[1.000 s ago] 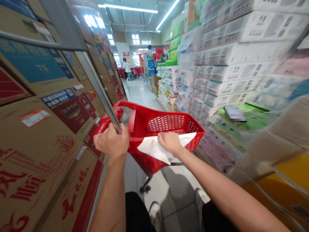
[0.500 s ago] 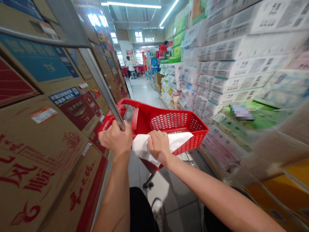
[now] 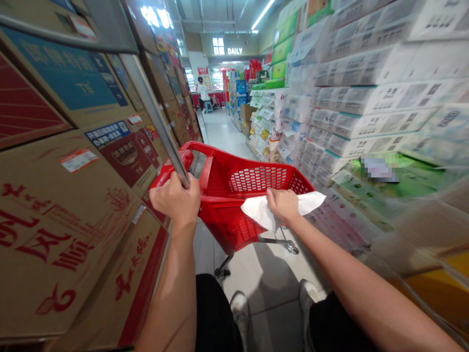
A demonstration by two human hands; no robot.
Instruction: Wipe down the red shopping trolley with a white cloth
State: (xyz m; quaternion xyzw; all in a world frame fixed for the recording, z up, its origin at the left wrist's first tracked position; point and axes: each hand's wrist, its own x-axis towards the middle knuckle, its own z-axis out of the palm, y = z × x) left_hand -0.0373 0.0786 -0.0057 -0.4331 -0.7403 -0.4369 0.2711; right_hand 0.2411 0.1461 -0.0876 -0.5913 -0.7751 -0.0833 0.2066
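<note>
My left hand (image 3: pixel 177 199) is wrapped round the lower part of a metal pole (image 3: pixel 156 115), beside the back end of a red plastic shopping cart (image 3: pixel 229 227). The pole rises to a grey bar (image 3: pixel 73 34) at the upper left. My right hand (image 3: pixel 284 203) is closed on a white cloth (image 3: pixel 256 209) at the cart's near side rim, towards its front end. The cloth sticks out on both sides of the hand. Perforated walls form the cart's basket, and its small wheels (image 3: pixel 291 247) stand on the tiled floor.
Stacked cardboard boxes (image 3: pixel 44 190) wall the left side. White wrapped packs (image 3: pixel 348 117) and green packs (image 3: pixel 414 178) are piled on the right. The aisle floor (image 3: pixel 223 127) runs ahead to a person (image 3: pixel 202 92) near a blue stool (image 3: pixel 208 106). My shoes (image 3: pixel 240 313) are behind the cart.
My right hand has slid the white cloth to the right along the cart's side, uncovering the red wall. My left hand keeps its grip on the pole. The view has shifted slightly.
</note>
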